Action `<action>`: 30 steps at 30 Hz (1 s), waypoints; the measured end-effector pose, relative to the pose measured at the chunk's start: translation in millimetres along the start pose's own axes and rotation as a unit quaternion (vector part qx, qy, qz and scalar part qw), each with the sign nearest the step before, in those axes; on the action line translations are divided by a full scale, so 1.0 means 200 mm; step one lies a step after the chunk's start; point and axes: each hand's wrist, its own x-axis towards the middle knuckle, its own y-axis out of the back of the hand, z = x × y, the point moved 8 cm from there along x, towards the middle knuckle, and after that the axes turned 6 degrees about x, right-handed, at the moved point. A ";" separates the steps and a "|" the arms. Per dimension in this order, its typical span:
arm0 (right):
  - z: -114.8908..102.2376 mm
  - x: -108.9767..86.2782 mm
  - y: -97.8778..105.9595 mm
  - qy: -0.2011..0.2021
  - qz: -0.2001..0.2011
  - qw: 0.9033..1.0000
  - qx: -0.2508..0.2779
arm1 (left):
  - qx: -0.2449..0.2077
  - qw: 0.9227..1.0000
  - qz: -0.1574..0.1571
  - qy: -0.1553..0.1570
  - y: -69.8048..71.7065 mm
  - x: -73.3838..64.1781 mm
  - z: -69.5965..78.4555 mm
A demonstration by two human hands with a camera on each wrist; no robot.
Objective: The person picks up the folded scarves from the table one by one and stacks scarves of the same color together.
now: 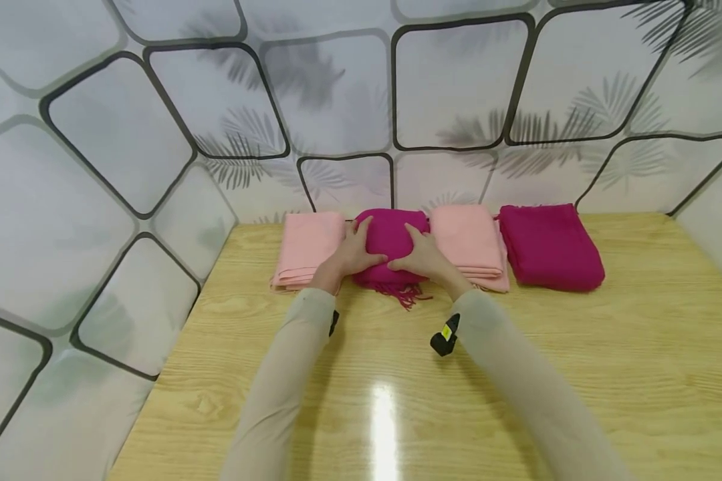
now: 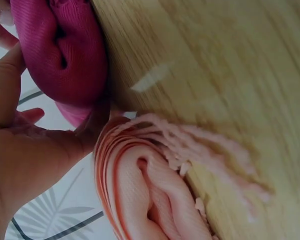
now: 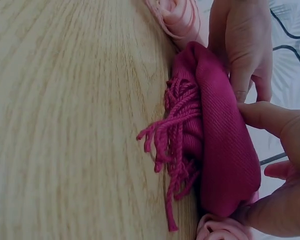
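Note:
A folded magenta scarf [image 1: 391, 230] with twisted fringe lies on the table, between two folded pink scarves. My left hand [image 1: 352, 252] holds its left side, fingers at the edge and thumb across the top. On its other side my right hand [image 1: 424, 256] grips it the same way, thumb near the left one. In the right wrist view the fringe [image 3: 177, 120] spills onto the wood, and the right fingers reach round the scarf's end. The left wrist view shows the left fingers down between the magenta roll [image 2: 65, 50] and the left pink scarf [image 2: 150, 185].
The left pink scarf [image 1: 311, 244] and the right pink scarf [image 1: 466, 237] flank the held one closely. Farther right lies a second magenta scarf [image 1: 550, 247], neatly folded. The row sits at the back of a wooden table [image 1: 216, 374], against a patterned cloth backdrop [image 1: 331, 87].

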 end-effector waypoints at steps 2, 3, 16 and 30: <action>-0.01 0.00 -0.01 -0.012 0.000 1.000 -0.001 | 0.001 1.000 -0.010 0.000 0.00 0.00 0.00; -0.01 0.00 -0.01 -0.016 -0.002 1.000 -0.006 | -0.001 1.000 -0.016 0.003 -0.01 0.00 -0.01; 0.00 0.01 -0.04 -0.001 -0.006 0.988 -0.156 | 0.028 0.999 -0.017 0.041 -0.01 -0.03 -0.02; 0.09 0.08 -0.04 -0.030 -0.054 0.998 0.007 | -0.017 0.999 -0.029 0.028 -0.03 0.00 -0.04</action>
